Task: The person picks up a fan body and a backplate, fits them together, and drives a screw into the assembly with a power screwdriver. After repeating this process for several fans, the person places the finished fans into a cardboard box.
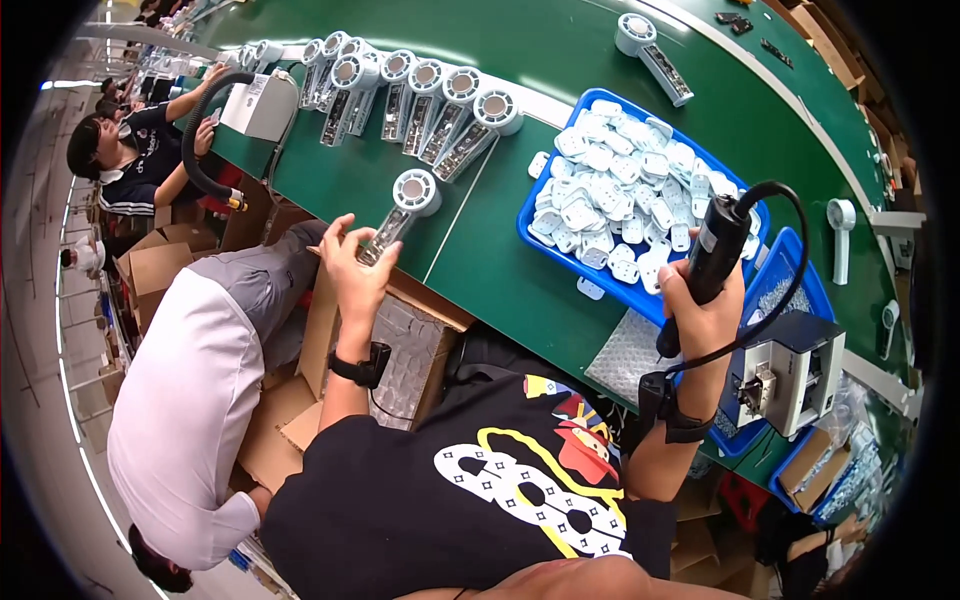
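Observation:
My left hand grips the lower end of a pale blue handheld fan near the table's front edge. Its round head points away from me, and the handle lies open with its inner parts showing. In my right hand is a black electric screwdriver with a cable looping from its top. That hand is over the near right rim of a blue bin heaped with small white plastic covers. Whether its fingertips touch a cover, I cannot tell.
Several more open-handled fans stand in a row at the back left of the green table. One fan lies beyond the bin. A boxy screw feeder stands at the right. A person in a white shirt bends over cardboard boxes at my left.

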The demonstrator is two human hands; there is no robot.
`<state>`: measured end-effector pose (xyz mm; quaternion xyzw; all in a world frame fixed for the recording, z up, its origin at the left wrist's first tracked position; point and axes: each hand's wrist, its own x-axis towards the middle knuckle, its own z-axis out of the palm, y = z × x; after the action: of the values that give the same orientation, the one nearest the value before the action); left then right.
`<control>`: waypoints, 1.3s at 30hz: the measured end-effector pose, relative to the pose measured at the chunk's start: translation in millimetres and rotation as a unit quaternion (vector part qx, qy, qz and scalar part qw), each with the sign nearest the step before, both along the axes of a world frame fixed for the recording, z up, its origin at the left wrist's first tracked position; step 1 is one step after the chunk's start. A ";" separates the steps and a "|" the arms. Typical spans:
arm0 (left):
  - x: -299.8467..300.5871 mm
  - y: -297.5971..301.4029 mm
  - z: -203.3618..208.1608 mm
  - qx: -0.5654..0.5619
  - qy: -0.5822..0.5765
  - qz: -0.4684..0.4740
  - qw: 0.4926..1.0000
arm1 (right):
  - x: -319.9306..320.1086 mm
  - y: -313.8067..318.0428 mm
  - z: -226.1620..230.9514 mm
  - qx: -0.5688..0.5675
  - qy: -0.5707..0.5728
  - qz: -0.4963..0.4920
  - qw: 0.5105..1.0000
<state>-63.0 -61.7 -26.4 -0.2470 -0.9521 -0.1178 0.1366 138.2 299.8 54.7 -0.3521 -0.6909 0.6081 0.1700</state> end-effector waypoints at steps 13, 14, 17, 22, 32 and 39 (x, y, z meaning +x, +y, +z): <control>101.4 206.0 82.8 0.303 -0.467 -0.509 0.656 | 84.2 -67.4 36.0 -0.145 0.166 -0.126 0.967; 112.5 220.7 79.0 0.304 -0.457 -0.536 0.642 | 92.8 -69.7 31.6 -0.107 0.153 -0.131 0.974; 136.7 247.9 68.4 0.307 -0.439 -0.589 0.605 | 119.0 -68.6 17.7 -0.059 0.127 -0.151 0.979; 166.0 258.4 30.0 0.260 -0.479 -0.626 0.558 | 141.4 -59.4 -1.0 0.034 0.077 -0.196 0.977; 178.0 277.4 6.4 0.279 -0.490 -0.585 0.584 | 139.9 41.3 20.4 0.272 0.258 -0.378 0.846; 176.3 283.7 -1.2 0.293 -0.507 -0.586 0.560 | 128.8 7.2 46.7 0.182 0.398 -0.353 0.827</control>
<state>113.3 222.0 -27.5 -0.5968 -0.4231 -0.5503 -0.4024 266.9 307.0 101.4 -0.2623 -0.4898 0.4572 0.6944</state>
